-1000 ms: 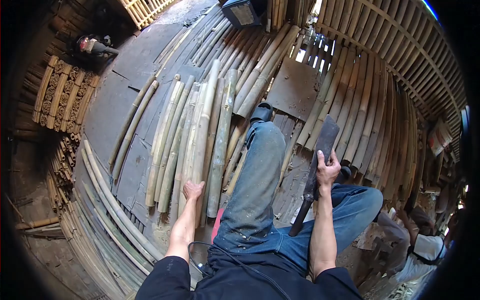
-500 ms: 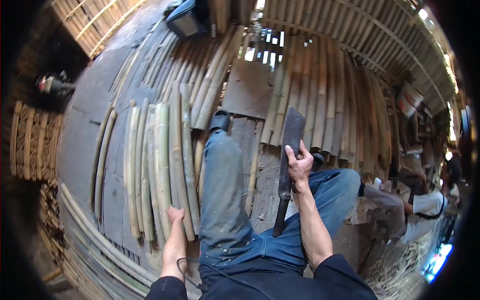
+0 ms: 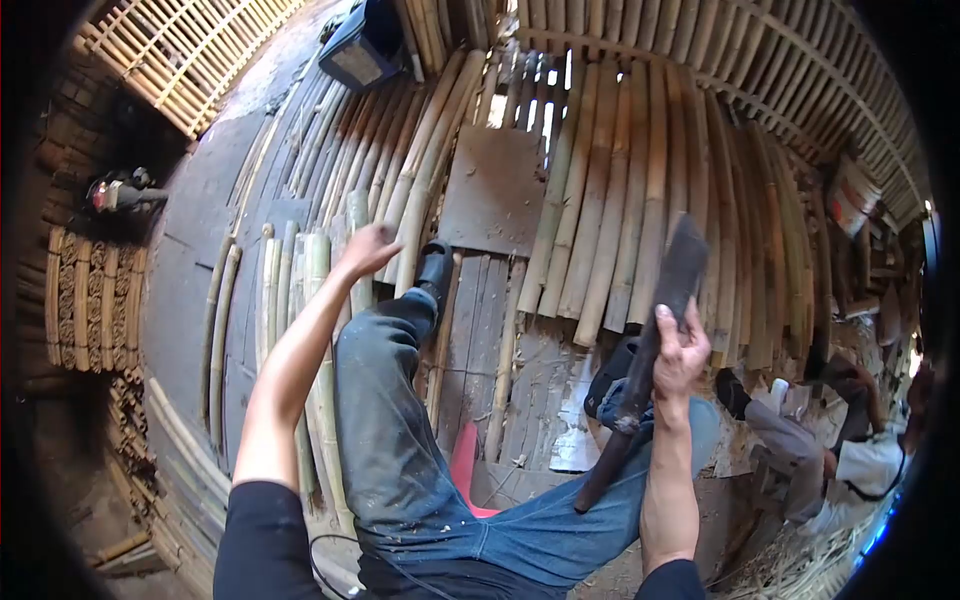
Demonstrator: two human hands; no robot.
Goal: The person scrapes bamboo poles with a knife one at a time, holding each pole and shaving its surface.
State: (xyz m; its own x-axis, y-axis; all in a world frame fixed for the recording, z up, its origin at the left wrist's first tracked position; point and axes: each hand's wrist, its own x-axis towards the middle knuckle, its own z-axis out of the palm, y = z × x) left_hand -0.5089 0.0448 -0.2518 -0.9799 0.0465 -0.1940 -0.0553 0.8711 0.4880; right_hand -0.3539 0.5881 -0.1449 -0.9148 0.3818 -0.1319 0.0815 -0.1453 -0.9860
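Observation:
My right hand (image 3: 682,350) grips a machete (image 3: 683,255) by its dark blade, with the tip pointing up and away. Its dark handle slants down over my right thigh. My left hand (image 3: 370,250) is raised above the upper ends of the bamboo poles (image 3: 318,265) on my left. Its fingers are curled, and no object shows in them. Behind that wrist, one bamboo pole (image 3: 358,212) is partly covered by the hand and forearm. My left leg hides the lower parts of several poles.
Bamboo lengths (image 3: 605,200) lie side by side ahead, beside a flat board (image 3: 490,190). Something red (image 3: 465,465) shows between my legs. A blue container (image 3: 362,50) stands at the far end. Stacked bundles (image 3: 95,300) are at left; another person (image 3: 800,450) sits at right.
My left hand has left the near end of the poles and moved up and forward. My right hand has shifted right with the machete. My left knee has swung left over the poles.

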